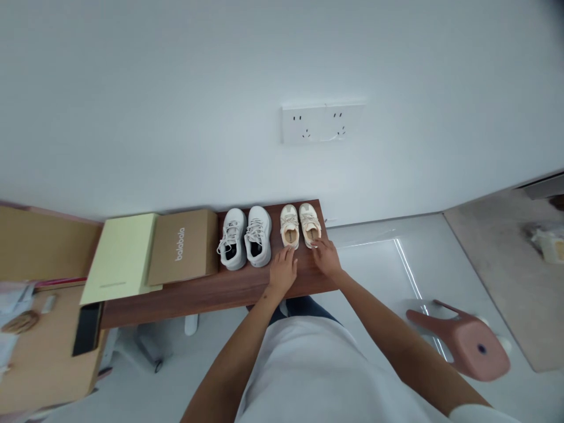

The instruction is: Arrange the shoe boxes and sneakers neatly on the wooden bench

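A pair of small cream shoes stands side by side near the right end of a brown wooden shelf, toes toward the wall: the left small shoe [289,218] and the right small shoe [309,217]. My left hand [283,271] is at the left one's heel, fingers apart and fingertips at its back edge. At the heel of the right one is my right hand [326,257], its fingertips closed on the back rim. Just left of them are two larger white sneakers, one [233,235] beside the other [258,234], with laces.
Left along the wooden shelf [238,289] sit a brown shoebox [183,247] and a pale yellow box [121,252]. A black phone-like slab [87,329] lies on a desk [53,364] at left. A power socket [324,124] is on the wall. A pink stool [478,346] stands at right.
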`<action>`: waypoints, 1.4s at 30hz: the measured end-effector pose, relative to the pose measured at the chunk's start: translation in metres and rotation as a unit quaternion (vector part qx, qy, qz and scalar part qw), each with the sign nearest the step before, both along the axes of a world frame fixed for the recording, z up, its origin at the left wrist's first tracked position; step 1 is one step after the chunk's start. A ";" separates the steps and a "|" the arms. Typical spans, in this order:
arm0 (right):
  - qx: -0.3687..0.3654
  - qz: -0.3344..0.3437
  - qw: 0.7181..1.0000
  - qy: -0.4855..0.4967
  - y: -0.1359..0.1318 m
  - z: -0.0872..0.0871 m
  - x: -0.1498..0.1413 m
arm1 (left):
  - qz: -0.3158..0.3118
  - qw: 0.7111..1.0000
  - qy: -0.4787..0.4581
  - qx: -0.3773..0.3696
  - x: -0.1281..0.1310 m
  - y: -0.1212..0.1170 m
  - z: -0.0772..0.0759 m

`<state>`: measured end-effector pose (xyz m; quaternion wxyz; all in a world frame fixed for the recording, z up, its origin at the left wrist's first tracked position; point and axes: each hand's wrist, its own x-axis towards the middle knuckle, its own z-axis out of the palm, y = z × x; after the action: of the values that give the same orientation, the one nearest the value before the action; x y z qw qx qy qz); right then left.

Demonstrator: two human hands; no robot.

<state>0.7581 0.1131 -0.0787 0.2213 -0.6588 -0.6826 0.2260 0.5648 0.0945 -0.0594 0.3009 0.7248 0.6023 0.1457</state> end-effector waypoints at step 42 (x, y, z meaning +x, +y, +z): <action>-0.173 -0.387 0.682 0.596 0.000 -0.052 -0.003 | 0.379 0.639 -0.541 -0.395 0.005 0.034 -0.053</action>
<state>0.7552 0.1129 -0.1303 0.5311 -0.6173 -0.0394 0.5791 0.5693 0.1281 -0.1126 0.7491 0.0374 0.5542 0.3608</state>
